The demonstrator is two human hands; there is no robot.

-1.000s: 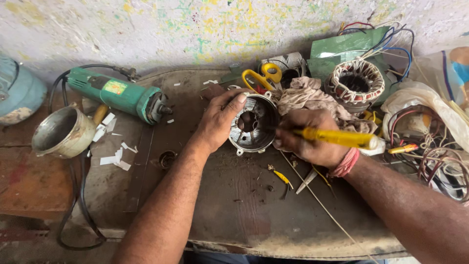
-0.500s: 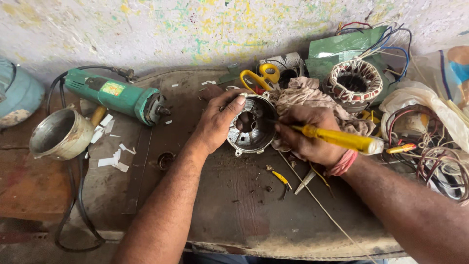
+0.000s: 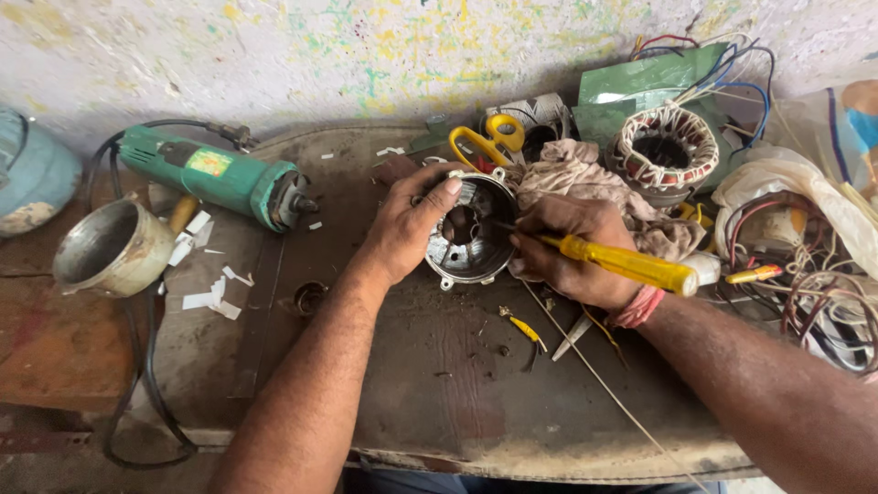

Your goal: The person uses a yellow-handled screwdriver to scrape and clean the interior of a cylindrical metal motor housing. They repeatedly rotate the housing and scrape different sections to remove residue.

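The left hand (image 3: 409, 227) grips the rim of the round metal motor housing (image 3: 469, 236), fingers curled over its upper edge, holding it on the workbench (image 3: 439, 402). The right hand (image 3: 569, 252) is clenched around a yellow-handled screwdriver (image 3: 622, 263), whose tip (partly hidden) reaches into the housing. Just beyond the right hand lie a crumpled rag (image 3: 576, 174) and yellow scissors (image 3: 487, 142). Well to the left of the left hand rests a green angle grinder (image 3: 215, 177).
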